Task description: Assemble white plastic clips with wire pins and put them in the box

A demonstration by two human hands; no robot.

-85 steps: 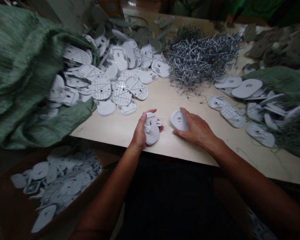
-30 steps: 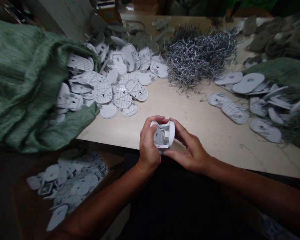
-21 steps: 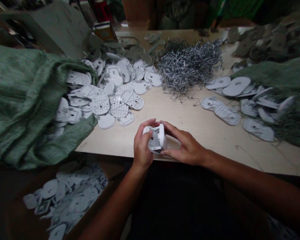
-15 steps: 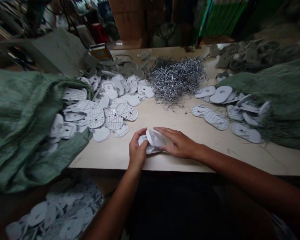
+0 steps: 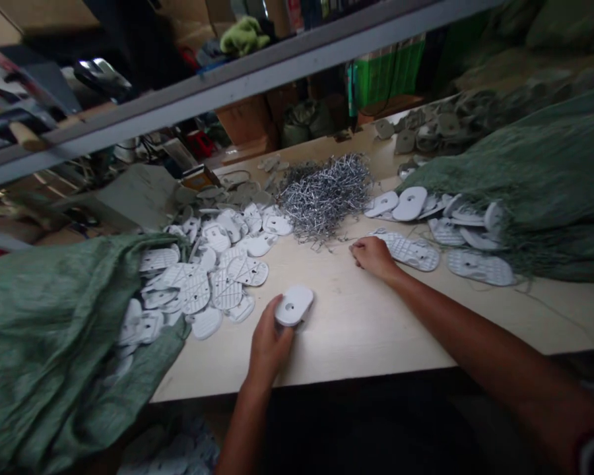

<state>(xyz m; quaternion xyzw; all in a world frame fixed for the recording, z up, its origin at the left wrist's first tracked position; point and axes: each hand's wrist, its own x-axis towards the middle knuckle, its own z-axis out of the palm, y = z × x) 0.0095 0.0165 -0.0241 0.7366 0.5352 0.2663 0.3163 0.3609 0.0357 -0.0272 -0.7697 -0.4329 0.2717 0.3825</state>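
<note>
Right hand has let go of the white plastic piece and moved out to the right — left hand keeps the piece. Camera view has tilted up too, so the shelf now shows.

Nearest, low left: box under the table edge, white parts inside, dark and mostly cut off by frame and table. Left sack, green woven, lies with its mouth to the right; ribbed white parts sit in the mouth and spill onto the table.

Piece is over the near part of the table, between the spill and the right hand. Smooth rounded face up, one hole in it, a bit of underside showing at the near right edge. Left fingers and thumb are closed around its left and near edges, spread only as wide as the piece. Right fingertips are drawn together; can't tell if anything is pinched.

Right hand is just beside the right-side white parts, its forearm crossing the table. Right sack bulges behind them, more white parts at its frayed mouth. Beyond the hands, wire pieces are heaped mid-table. Farther back: dull grey parts, cardboard carton, green crate — shelf runs slanting across the upper view, hiding some background.
</note>
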